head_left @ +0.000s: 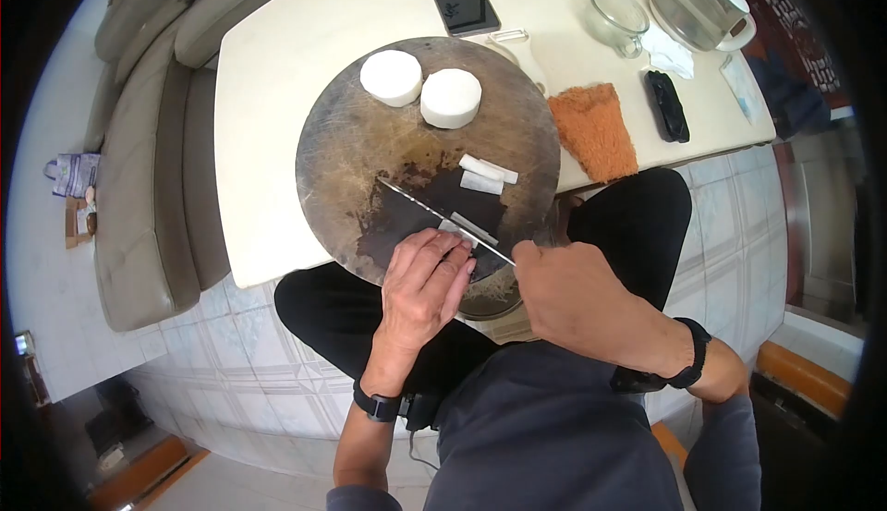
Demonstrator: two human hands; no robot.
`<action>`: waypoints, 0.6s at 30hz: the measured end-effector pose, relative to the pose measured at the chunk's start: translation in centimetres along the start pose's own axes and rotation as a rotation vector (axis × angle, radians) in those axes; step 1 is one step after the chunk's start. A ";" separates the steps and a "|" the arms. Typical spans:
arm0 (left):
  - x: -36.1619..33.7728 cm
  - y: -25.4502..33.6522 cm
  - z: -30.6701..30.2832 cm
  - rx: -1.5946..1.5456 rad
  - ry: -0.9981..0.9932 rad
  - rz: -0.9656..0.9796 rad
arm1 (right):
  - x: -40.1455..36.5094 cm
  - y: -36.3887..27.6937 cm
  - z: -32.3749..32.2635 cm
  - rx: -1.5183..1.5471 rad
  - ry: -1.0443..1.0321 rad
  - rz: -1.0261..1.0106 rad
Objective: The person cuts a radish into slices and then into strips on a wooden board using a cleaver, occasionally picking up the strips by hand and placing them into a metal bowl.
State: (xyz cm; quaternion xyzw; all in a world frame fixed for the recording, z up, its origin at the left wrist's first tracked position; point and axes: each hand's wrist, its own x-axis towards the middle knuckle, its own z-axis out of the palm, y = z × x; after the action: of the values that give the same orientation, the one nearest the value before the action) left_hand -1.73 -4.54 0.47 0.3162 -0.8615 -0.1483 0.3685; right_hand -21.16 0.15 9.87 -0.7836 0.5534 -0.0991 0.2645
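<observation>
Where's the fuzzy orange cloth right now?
In the head view, the fuzzy orange cloth lies on the cream table, just right of the round wooden chopping board and left of a black pouch.

A: Left hand (427, 275), quick?
B: Palm down, fingers stretched forward and close together, tips pressing downward. Not wrapped round anything.
A: Right hand (565, 294)?
B: Closed in a tight grip, knuckles up, thumb side turned toward the left fingertips. The hands sit just beside each other.
A: Arms?
B: Left forearm bare, rising almost straight from the bottom edge, wrist straight, with a black wristwatch (379, 407) on it. Right forearm bare, slanting in from the lower right, elbow bent, with a black wristband (693, 354) at the wrist.
</observation>
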 end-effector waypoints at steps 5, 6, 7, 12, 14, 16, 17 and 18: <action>-0.1 0.0 0.0 0.011 0.003 0.004 | -1.1 -0.7 -0.5 -0.086 -0.051 -0.024; -0.4 -0.1 0.0 0.010 -0.011 -0.003 | -1.2 -0.7 -0.3 -0.086 -0.052 -0.021; -0.5 -0.2 -0.1 0.009 -0.026 -0.011 | -1.3 -0.7 0.0 -0.097 -0.036 -0.037; -0.6 -0.4 -0.3 -0.017 -0.045 0.001 | -1.3 -1.4 0.3 -0.189 -0.035 -0.074; -0.6 -0.4 -0.2 -0.017 -0.044 0.018 | -1.2 -1.6 0.4 -0.200 -0.112 -0.030; -0.4 -0.4 -0.2 -0.006 -0.032 0.032 | -0.9 -1.5 0.6 -0.152 -0.092 -0.045; -0.4 -0.4 -0.2 -0.006 -0.034 0.033 | -0.8 -1.4 0.7 -0.103 -0.072 -0.063; -0.5 -0.4 -0.3 0.002 -0.042 0.023 | -0.5 -1.6 0.7 -0.101 -0.071 -0.062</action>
State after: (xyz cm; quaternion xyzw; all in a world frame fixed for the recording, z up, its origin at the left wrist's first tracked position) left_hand -1.13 -4.53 0.21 0.3036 -0.8728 -0.1498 0.3517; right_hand -19.79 1.24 10.19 -0.8156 0.5236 -0.0512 0.2408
